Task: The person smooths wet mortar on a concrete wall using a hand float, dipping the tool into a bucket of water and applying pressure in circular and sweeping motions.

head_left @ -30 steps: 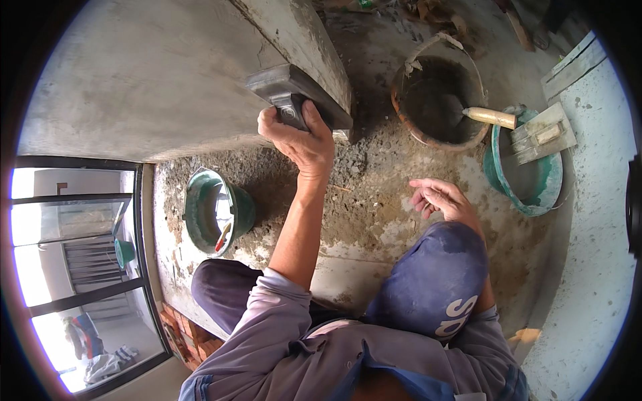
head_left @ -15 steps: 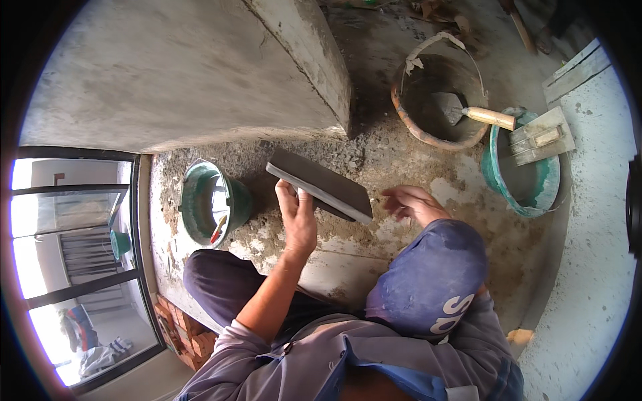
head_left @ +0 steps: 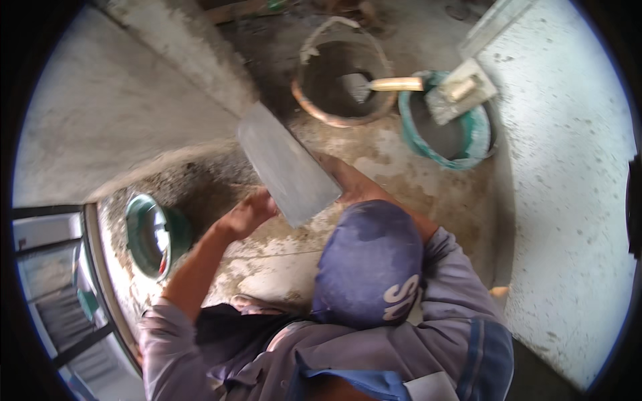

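Note:
Below the corner of the concrete wall (head_left: pixel 100 127), a grey rectangular float (head_left: pixel 287 167) is turned with its flat face toward me, slightly blurred. My left hand (head_left: pixel 251 212) is closed on its lower left edge, fingertips partly hidden underneath. My right hand (head_left: pixel 334 170) reaches behind its right side, its fingers hidden by the plate. My right knee (head_left: pixel 364 260), in blue trousers, rises beneath the float.
A green bucket (head_left: pixel 137 237) stands at left near a glazed window frame (head_left: pixel 90 267). An orange-rimmed bucket (head_left: pixel 314 107) holds a wooden-handled trowel (head_left: pixel 394 84). Beside it, another green bucket (head_left: pixel 478 137) has a plastering trowel (head_left: pixel 461 90) across it. A pale wall (head_left: pixel 568 187) borders the right.
The float came down from the wall and has been turned face up. My right hand moved in to meet it. My view has swung, shifting the buckets leftward and upward in the picture.

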`<action>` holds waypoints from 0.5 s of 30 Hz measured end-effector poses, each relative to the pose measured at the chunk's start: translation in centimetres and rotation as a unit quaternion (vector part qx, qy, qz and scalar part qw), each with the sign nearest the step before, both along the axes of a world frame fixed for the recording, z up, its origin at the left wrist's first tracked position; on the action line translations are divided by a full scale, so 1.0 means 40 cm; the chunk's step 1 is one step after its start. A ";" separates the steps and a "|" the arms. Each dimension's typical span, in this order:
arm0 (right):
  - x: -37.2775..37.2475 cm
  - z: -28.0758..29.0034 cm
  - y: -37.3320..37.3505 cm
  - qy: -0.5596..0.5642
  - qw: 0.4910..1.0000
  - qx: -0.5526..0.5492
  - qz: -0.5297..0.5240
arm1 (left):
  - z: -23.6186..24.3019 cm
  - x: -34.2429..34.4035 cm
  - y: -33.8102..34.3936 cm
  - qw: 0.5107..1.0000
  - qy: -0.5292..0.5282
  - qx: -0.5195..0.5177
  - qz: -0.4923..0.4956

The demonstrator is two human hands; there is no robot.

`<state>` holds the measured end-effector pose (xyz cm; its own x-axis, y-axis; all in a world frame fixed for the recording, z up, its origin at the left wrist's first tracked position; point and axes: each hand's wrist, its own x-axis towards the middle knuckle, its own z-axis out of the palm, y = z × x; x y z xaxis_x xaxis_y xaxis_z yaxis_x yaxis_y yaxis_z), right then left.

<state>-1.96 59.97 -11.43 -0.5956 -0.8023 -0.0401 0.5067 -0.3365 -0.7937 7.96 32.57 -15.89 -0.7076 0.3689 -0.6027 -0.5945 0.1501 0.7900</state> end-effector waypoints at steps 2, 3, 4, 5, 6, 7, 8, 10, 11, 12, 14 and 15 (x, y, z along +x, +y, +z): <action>-0.079 -0.015 0.097 0.018 0.993 0.057 -0.099 | 0.081 -0.032 -0.010 0.886 0.031 -0.217 -0.409; -0.118 -0.023 0.163 -0.024 0.993 0.048 -0.103 | 0.062 -0.008 -0.091 0.868 0.007 -0.141 -0.476; -0.141 0.053 0.254 0.095 0.978 0.161 -0.097 | 0.130 -0.012 -0.093 0.826 -0.053 -0.184 -0.531; -0.156 0.114 0.320 0.307 0.891 0.288 -0.171 | 0.170 0.002 -0.162 0.826 -0.064 -0.176 -0.531; -0.146 0.197 0.399 0.383 0.835 0.357 -0.168 | 0.236 -0.023 -0.186 0.823 -0.100 -0.197 -0.523; -0.134 0.280 0.466 0.320 0.810 0.474 -0.135 | 0.323 -0.055 -0.200 0.852 -0.037 -0.178 -0.491; -0.133 0.311 0.559 0.404 0.686 0.588 -0.141 | 0.449 -0.107 -0.178 0.867 0.033 -0.187 -0.461; -0.152 0.348 0.589 0.357 0.510 0.776 -0.099 | 0.685 -0.126 -0.195 0.911 0.189 -0.134 -0.341; -0.193 0.320 0.562 0.357 0.444 0.819 -0.062 | 0.753 -0.115 -0.265 0.868 0.365 -0.088 -0.326; -0.245 0.250 0.598 0.384 0.360 0.850 0.023 | 0.830 -0.113 -0.315 0.835 0.441 -0.074 -0.320; -0.327 0.077 0.619 0.369 0.354 0.857 0.065 | 1.023 -0.070 -0.412 0.761 0.576 -0.083 -0.287; -0.314 0.069 0.539 0.342 0.365 0.857 0.123 | 1.039 -0.039 -0.490 0.753 0.620 -0.012 -0.220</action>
<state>-14.50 81.55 -8.69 -0.8554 0.0203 -0.5176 -0.1595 0.9403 0.3006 6.38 12.96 25.68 -0.5444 0.7315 0.4105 0.7097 0.1408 0.6903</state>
